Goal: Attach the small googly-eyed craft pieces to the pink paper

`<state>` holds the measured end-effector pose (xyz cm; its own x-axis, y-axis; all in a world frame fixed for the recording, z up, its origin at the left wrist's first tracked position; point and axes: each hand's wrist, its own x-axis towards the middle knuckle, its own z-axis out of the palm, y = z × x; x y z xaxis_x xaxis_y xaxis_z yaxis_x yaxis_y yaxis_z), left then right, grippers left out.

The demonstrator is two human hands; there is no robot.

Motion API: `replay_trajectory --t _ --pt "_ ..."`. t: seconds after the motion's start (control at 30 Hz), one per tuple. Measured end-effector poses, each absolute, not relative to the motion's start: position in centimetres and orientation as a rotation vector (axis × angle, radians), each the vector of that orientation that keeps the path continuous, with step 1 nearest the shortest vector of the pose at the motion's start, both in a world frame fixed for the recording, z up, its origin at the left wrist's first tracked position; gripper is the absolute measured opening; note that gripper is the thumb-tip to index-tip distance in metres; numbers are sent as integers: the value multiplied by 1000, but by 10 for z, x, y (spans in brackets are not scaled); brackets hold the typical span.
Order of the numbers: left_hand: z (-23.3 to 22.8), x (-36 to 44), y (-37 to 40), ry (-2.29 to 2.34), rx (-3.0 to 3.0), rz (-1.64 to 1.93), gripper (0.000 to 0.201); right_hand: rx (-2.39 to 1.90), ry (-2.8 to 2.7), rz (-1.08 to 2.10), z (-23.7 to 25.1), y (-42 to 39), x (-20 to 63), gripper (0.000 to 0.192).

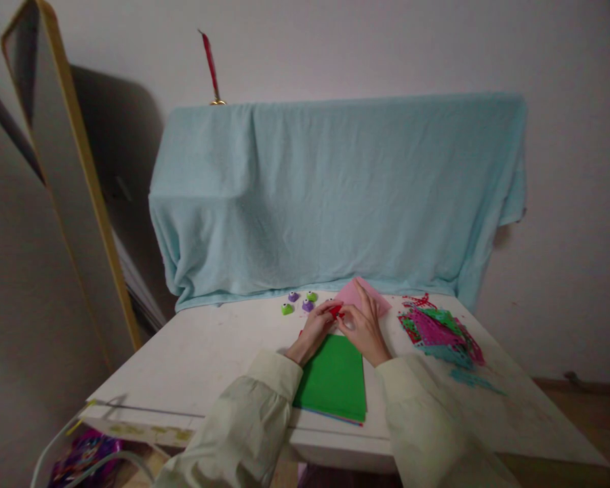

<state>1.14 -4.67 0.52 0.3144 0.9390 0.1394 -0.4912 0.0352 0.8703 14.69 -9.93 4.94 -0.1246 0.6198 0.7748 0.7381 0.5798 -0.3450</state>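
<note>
Between my two hands is a small red piece (336, 311), its exact kind partly covered by my fingers. My left hand (316, 331) is closed on its left side. From the right, the fingertips of my right hand (364, 327) pinch at the same piece. Just behind my right hand lies a pink square sheet (350, 293), turned cornerwise. Below both hands a stack of coloured sheets rests on the table, a green sheet (334, 376) on top. Several small purple and green pieces with eyes, among them a green one (287, 309), sit left of my hands.
On the right of the white table (224, 352) lies a heap of perforated pink, green, red and blue scraps (437, 332). A light blue cloth (335, 196) hangs behind the table. A framed mirror (81, 156) leans at the left. A red candle-like stick (210, 64) stands above the cloth.
</note>
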Motion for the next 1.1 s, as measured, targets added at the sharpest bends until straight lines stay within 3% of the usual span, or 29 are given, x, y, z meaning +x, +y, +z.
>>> replay_trajectory --t 0.6,1.1 --pt "2 13 -48 671 1205 1196 45 -1135 -1804 -195 43 -94 151 14" --pt "-8 13 -40 655 927 1259 39 -1123 -1645 -97 36 -85 164 6"
